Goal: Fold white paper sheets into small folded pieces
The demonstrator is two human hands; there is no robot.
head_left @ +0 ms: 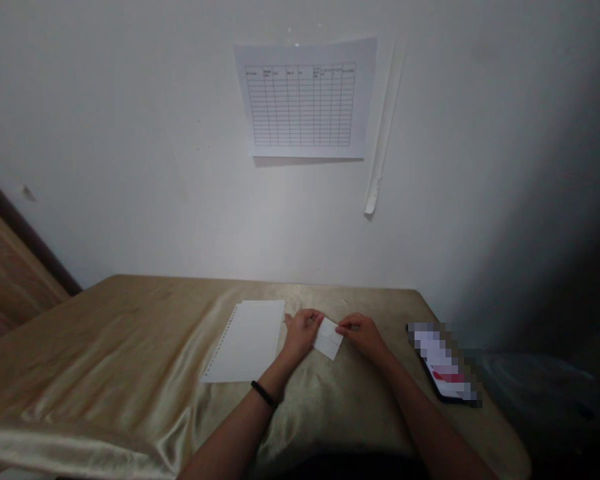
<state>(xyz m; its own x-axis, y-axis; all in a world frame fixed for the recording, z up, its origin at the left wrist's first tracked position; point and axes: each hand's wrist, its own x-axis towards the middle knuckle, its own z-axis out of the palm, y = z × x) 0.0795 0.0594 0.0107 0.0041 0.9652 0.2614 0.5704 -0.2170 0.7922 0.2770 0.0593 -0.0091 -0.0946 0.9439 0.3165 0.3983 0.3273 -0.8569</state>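
Observation:
A small folded piece of white paper (329, 341) is held between my two hands, just above or on the table cloth; I cannot tell which. My left hand (303, 330) pinches its upper left edge, fingers closed. At its right corner, the thumb and fingers of my right hand (363, 332) are closed on the same paper. A faint crease runs across it. Left of my left hand lies a stack of loose-leaf paper (247, 340) with punched holes along its left edge, partly covered by my forearm.
A gold satin cloth (145, 347) with wrinkles covers the table. Near the right edge lies a phone (443, 367), its screen blurred out. On the wall behind hang a printed table sheet (305, 100) and a loose white strip (383, 133). Wooden furniture (15, 267) stands at far left.

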